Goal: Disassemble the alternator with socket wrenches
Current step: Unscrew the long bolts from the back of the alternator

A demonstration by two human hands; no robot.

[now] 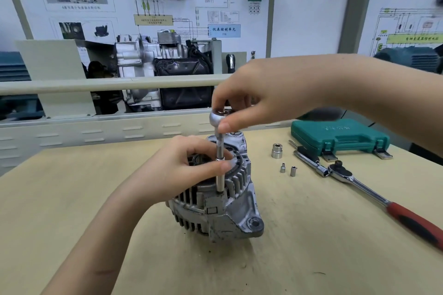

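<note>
Alternator (215,201): 1, upright, table (96,223) centre | left hand (182,170): pinching extension bar (219,163), resting on alternator | right hand (259,93): pinching small ratchet head (217,116), handle likely hidden | right: 3 loose sockets (276,150), 1 red-handled ratchet (374,196), 1 green case (340,135).

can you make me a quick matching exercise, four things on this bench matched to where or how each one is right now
Things:
1. grey finned metal alternator
2. green plastic tool case
3. red-handled steel ratchet
4. slim steel extension bar

States:
a. closed, at the table's far right
b. lying flat, unheld
c. upright, gripped by the left hand and right hand
d. standing mid-table under both hands

Pairs: 1-d, 2-a, 3-b, 4-c
</note>
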